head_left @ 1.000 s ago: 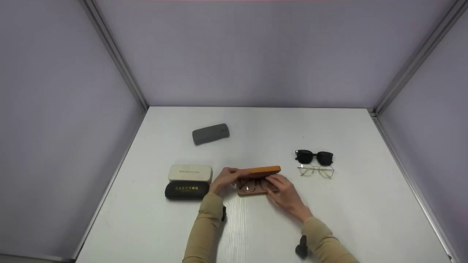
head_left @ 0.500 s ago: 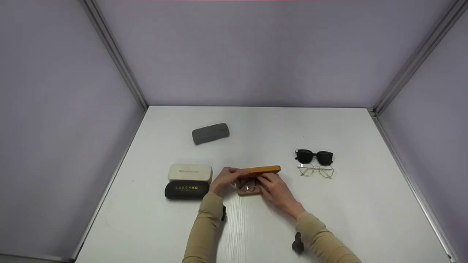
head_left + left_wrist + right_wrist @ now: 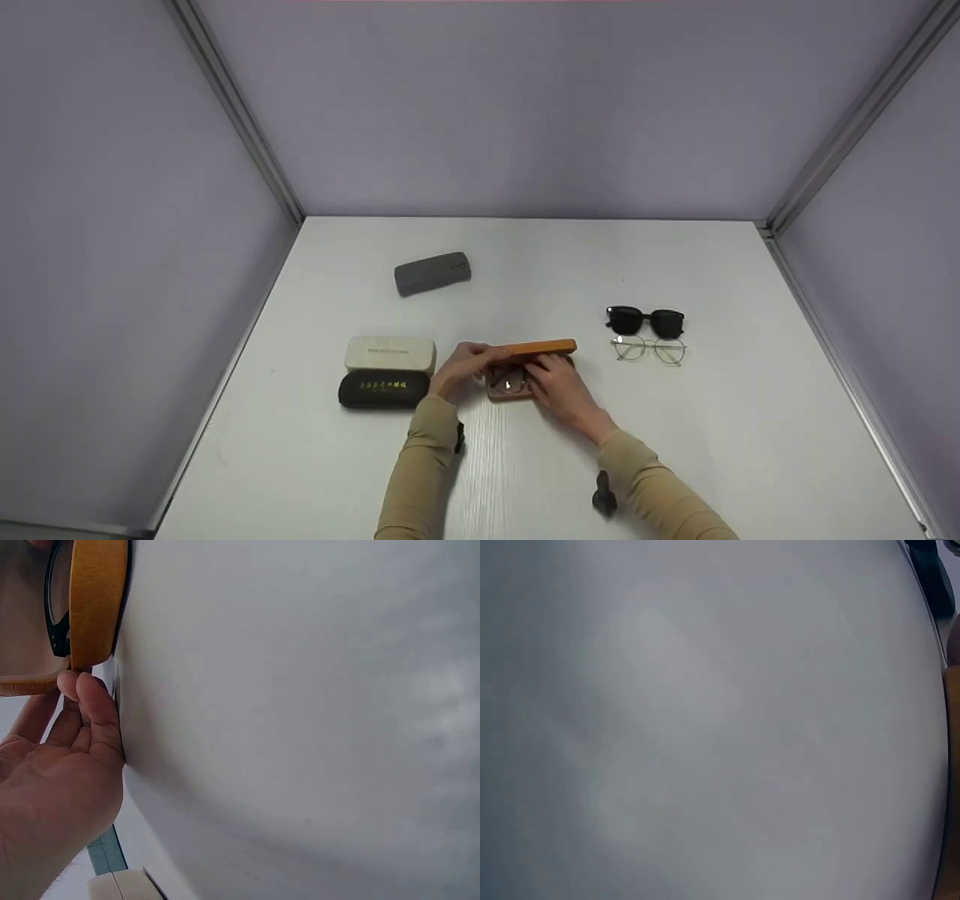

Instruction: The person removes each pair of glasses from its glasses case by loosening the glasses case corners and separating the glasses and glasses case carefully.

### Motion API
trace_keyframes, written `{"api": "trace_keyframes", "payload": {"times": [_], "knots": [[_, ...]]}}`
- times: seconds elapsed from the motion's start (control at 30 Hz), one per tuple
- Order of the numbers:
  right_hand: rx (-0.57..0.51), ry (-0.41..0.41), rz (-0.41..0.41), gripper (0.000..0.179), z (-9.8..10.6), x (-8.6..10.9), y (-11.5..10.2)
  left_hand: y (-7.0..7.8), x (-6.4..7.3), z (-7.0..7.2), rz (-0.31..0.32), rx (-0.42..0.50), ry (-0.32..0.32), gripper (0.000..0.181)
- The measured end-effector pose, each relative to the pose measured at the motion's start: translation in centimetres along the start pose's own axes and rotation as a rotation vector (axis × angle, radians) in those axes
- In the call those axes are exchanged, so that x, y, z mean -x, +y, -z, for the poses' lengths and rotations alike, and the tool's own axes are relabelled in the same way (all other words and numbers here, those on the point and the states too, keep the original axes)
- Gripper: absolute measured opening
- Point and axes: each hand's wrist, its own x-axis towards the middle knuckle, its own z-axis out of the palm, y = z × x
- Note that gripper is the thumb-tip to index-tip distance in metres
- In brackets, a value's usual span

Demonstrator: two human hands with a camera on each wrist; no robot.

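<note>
An orange-brown glasses case [image 3: 544, 347] lies in front of me with its lid partly raised. Dark-framed eyeglasses [image 3: 508, 380] rest inside; their right half is covered by my right hand. My left hand [image 3: 463, 367] holds the case at its left end, thumb and fingers at the hinge side and lid. In the left wrist view, those fingertips touch the case corner beside a black temple [image 3: 57, 636]. My right hand [image 3: 564, 390] reaches under the lid, its bent fingers at the middle of the eyeglasses; the fingertips are partly hidden. Only the case's edge [image 3: 954, 765] shows in the right wrist view.
Left of the hands lie a white glasses case [image 3: 390, 354] and a black one [image 3: 384, 390], side by side. A grey case [image 3: 433, 274] lies farther back. On the right are black sunglasses [image 3: 645, 322] and thin-framed glasses [image 3: 649, 350]. Panels surround the white table [image 3: 735, 435].
My right hand has slid left along the eyeglasses, from their right end to the middle. The left hand and the raised lid have stayed in place.
</note>
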Motion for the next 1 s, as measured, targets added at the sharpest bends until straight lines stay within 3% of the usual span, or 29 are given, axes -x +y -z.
{"api": "trace_keyframes", "payload": {"times": [0.23,0.57,1.0], "knots": [[-0.025,0.023,-0.033,0.020,-0.22,-0.27,-0.09,0.10,-0.03,0.09,-0.002,-0.053,0.014,0.047],[-0.016,0.066,-0.064,0.012,-0.65,-0.59,-0.23,-0.09,0.09,0.01,-0.029,-0.057,0.006,0.045],[-0.009,0.129,-0.042,0.006,-0.77,-0.67,-0.15,-0.14,-0.09,0.09,-0.027,-0.065,0.010,0.044]]}}
